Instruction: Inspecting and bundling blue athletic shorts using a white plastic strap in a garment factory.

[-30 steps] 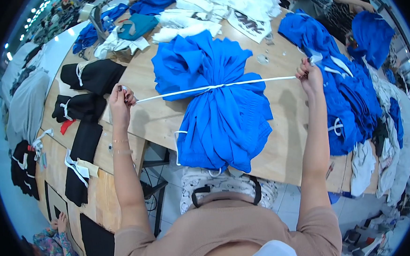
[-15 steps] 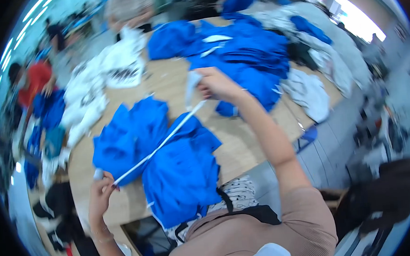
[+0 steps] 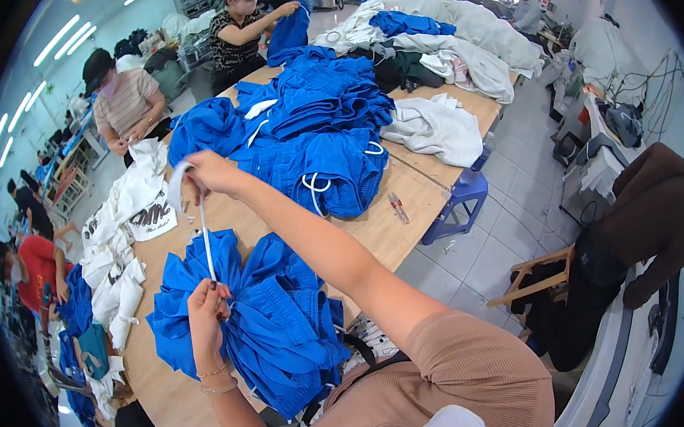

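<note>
A bundle of blue garments (image 3: 286, 326) with gathered elastic waistbands lies at the table's near edge, against my body. It is cinched at the middle and fans out around that point. My left hand (image 3: 208, 304) is closed at this cinched middle, pinching a white strip (image 3: 209, 249). From there the strip runs up, taut, to my right hand (image 3: 213, 174), which grips its upper part above the far side of the bundle. A loose whitish end hangs beside my right fingers. My left fingers partly hide where the strip meets the cloth.
Stacked blue garments (image 3: 324, 105) with white drawstrings fill the table's middle. White printed garments (image 3: 149, 190) lie along the left edge, white cloth (image 3: 435, 129) at the right. A small clear-and-red tool (image 3: 398, 208) lies near a blue stool (image 3: 462, 198). Several people work around.
The strip stretched slantwise across the bundle with my hands wide apart; now it stands steeply from the tightened middle. My left hand has come in to the centre, my right swung left. The view has shifted.
</note>
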{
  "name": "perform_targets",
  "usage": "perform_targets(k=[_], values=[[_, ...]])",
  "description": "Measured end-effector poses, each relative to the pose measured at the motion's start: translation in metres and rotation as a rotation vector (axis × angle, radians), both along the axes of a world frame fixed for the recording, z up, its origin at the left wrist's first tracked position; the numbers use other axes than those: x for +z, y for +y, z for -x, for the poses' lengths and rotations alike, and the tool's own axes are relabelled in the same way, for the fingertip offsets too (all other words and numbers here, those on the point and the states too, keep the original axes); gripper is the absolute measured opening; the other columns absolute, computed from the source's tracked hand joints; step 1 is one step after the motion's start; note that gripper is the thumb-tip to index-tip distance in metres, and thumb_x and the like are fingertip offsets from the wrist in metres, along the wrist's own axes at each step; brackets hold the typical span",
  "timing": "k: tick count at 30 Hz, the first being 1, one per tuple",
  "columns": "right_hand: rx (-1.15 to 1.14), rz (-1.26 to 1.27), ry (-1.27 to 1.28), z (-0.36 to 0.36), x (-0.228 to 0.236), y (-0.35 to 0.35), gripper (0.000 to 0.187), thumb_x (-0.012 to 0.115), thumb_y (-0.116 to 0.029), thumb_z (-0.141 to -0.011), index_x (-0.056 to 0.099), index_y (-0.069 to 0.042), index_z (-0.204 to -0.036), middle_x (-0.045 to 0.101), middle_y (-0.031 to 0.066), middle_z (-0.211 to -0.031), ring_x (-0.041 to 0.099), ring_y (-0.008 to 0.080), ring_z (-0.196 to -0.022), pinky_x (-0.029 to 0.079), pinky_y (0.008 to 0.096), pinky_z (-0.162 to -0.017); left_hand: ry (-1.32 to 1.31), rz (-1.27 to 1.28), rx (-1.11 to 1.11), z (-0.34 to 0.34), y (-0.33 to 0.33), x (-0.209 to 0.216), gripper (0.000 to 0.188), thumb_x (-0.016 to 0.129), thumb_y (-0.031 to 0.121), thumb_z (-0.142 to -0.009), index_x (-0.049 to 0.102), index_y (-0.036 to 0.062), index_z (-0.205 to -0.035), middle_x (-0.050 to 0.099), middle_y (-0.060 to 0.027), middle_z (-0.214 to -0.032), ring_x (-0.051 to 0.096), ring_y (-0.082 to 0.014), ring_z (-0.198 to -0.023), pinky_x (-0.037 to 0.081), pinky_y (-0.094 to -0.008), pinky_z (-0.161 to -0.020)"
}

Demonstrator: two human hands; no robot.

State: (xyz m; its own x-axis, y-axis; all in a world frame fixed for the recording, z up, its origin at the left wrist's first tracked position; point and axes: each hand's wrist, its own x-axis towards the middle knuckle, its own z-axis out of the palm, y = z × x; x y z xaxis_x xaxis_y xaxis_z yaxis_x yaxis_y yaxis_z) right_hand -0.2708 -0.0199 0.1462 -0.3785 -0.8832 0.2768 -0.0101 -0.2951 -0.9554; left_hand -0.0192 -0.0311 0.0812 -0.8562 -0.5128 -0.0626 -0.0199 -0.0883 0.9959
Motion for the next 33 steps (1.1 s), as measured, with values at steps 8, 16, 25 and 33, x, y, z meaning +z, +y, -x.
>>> perform_targets(k=[8,16,25,33], values=[[0.317,-0.151,0.303,-0.075,-0.132,0.073,0.015,0.064,-0.010,-0.079,0.070,-0.002,-0.090,0.069,0.0112,-0.084,0.065,0.0166,-0.075,0.050,0.0304,-0.070,0.118,-0.085,0.104,-0.017,-0.010,-0.018,0.022,0.047,0.020,-0.097,0.051,0.0058,-0.080,0.055,-0.0039,-0.077,0.034,-0.0025,-0.045,0.028,-0.0179,-0.042],[0.268,-0.018,0.482,-0.101,-0.123,0.052,0.021,0.069,-0.003,-0.065,0.069,0.002,-0.086,0.068,0.0131,-0.077,0.065,0.0212,-0.069,0.050,0.0317,-0.065,0.094,-0.060,0.103,-0.001,-0.002,-0.011,0.025,0.047,0.019,-0.097,0.051,0.0050,-0.077,0.050,0.0002,-0.065,0.033,-0.0028,-0.045,0.025,-0.0188,-0.043],[0.615,-0.187,-0.270,-0.089,-0.133,0.034,0.011,0.053,-0.002,-0.080,0.063,0.002,-0.083,0.061,0.0065,-0.075,0.057,0.0128,-0.068,0.045,0.0246,-0.065,0.115,0.074,0.332,-0.021,-0.005,-0.014,0.022,0.052,0.020,-0.095,0.056,0.0030,-0.080,0.047,0.0021,-0.063,0.035,-0.0029,-0.046,0.027,-0.0196,-0.043],[0.445,-0.245,-0.480,-0.099,-0.158,0.045,0.013,0.052,-0.002,-0.085,0.064,0.002,-0.083,0.061,0.0045,-0.073,0.055,0.0106,-0.061,0.045,0.0235,-0.057,0.212,-0.268,0.431,-0.077,-0.019,-0.070,0.015,0.052,0.013,-0.094,0.056,0.0038,-0.082,0.050,0.0015,-0.070,0.033,-0.0035,-0.051,0.029,-0.0202,-0.047]])
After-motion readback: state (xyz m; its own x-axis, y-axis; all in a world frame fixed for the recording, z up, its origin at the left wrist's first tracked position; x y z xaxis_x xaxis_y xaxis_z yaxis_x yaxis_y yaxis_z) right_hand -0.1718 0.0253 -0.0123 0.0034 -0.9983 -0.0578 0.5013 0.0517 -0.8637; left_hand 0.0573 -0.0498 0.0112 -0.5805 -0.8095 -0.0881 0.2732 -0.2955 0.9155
